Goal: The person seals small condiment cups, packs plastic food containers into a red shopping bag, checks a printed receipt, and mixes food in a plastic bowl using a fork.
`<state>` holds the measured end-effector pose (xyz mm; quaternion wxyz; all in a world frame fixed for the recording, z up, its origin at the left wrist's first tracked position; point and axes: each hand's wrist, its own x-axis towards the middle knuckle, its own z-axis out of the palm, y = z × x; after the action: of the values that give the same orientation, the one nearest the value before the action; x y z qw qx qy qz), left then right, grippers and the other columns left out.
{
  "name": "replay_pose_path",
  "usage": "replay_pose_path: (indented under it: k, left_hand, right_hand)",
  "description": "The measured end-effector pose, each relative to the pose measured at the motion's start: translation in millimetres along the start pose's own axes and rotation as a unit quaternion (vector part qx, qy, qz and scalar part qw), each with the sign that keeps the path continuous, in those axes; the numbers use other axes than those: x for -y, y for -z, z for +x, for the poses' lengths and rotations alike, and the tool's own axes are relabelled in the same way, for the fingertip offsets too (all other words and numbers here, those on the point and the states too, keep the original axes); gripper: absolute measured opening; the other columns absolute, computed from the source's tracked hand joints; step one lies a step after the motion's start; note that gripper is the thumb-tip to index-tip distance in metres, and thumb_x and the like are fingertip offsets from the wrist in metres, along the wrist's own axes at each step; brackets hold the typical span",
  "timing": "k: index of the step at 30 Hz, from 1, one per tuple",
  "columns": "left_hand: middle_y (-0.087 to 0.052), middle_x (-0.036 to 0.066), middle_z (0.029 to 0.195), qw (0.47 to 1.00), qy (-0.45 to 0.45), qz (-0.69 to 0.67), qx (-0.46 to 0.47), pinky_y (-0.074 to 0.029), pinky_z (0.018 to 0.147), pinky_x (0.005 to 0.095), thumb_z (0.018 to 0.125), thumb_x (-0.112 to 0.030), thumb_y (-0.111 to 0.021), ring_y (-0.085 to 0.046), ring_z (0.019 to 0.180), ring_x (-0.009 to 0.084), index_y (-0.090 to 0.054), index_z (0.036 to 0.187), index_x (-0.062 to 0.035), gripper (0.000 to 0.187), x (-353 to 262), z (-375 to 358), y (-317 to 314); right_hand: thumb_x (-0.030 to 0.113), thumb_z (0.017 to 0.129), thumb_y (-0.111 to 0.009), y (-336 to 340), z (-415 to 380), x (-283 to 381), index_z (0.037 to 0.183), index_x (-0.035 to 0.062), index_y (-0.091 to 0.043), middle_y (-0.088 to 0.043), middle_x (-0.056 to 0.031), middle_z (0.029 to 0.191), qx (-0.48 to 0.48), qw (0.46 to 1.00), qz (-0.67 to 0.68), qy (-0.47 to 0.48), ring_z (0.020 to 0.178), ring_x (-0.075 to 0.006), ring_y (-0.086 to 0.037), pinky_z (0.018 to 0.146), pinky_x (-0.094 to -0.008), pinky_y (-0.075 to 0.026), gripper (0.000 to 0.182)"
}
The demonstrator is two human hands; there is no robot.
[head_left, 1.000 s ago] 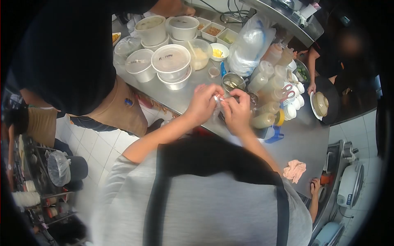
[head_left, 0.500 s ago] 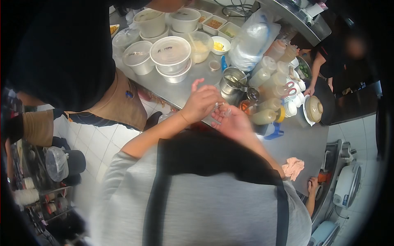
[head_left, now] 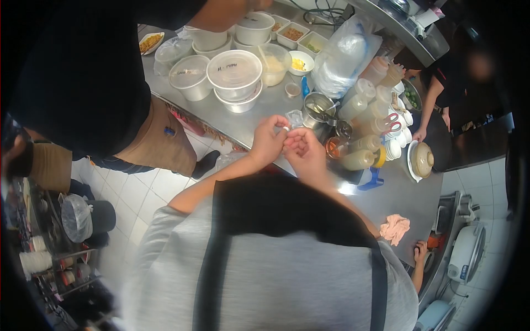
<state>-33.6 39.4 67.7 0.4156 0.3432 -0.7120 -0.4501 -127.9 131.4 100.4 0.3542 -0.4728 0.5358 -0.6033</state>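
My left hand (head_left: 269, 139) is closed in a pinch over the near edge of the steel table, with a small white piece (head_left: 286, 128) at its fingertips. My right hand (head_left: 305, 153) meets it from the other side, fingers curled and tips right at the white piece; what it grips is too small to make out. Just beyond the fingers lies a crumpled clear plastic bag (head_left: 295, 117). Past that stands a steel pot (head_left: 318, 108) with utensils in it.
Lidded white tubs (head_left: 234, 71) are stacked at the back left. Squeeze bottles (head_left: 359, 160), white cups (head_left: 392, 148) and a lidded clay pot (head_left: 422, 160) stand to the right. A pink cloth (head_left: 395, 229) lies nearer. One person (head_left: 165, 132) stands close at left, another person's arm (head_left: 432, 105) reaches in at right.
My hands have drawn together into a pinch, the right one turning from palm-up to curled fingers. The clear plastic bag now shows beyond them. The person at left has leaned further over the table.
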Motion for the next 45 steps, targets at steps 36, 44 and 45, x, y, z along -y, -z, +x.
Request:
replay_pose_path:
  k: [36, 44, 45]
  left_hand:
    - [-0.054, 0.003, 0.106, 0.971, -0.199, 0.131, 0.006, -0.025, 0.098, 0.0447, 0.075, -0.016, -0.068, -0.044, 0.113, 0.0291, -0.063, 0.080, -0.0118, 0.008, 10, -1, 59]
    - [-0.052, 0.009, 0.106, 0.989, -0.122, -0.025, 0.077, -0.037, 0.092, 0.0376, 0.081, -0.014, -0.063, -0.046, 0.109, 0.0283, -0.058, 0.092, -0.0103, 0.012, 34, -9, 49]
    - [-0.052, 0.009, 0.107, 0.990, -0.125, -0.038, 0.050, -0.037, 0.092, 0.0372, 0.080, -0.013, -0.063, -0.046, 0.109, 0.0280, -0.057, 0.096, -0.0102, 0.018, 36, -6, 49]
  right_hand:
    - [-0.007, 0.072, -0.064, -17, 42, -22, 0.122, 0.0042, -0.035, -0.060, -0.0063, 0.082, -0.033, 0.999, -0.011, -0.035, 0.075, -0.0110, -0.057, 0.074, -0.0246, -0.045, 0.059]
    - [-0.007, 0.075, -0.057, 3, 52, -64, 0.122, 0.0051, -0.036, -0.058, -0.0046, 0.082, -0.025, 0.996, -0.015, -0.083, 0.076, -0.0113, -0.056, 0.073, -0.0250, -0.045, 0.053]
    - [-0.007, 0.075, -0.057, -2, 55, -60, 0.122, 0.0051, -0.037, -0.058, -0.0044, 0.082, -0.020, 0.997, -0.054, -0.045, 0.076, -0.0111, -0.056, 0.073, -0.0250, -0.046, 0.052]
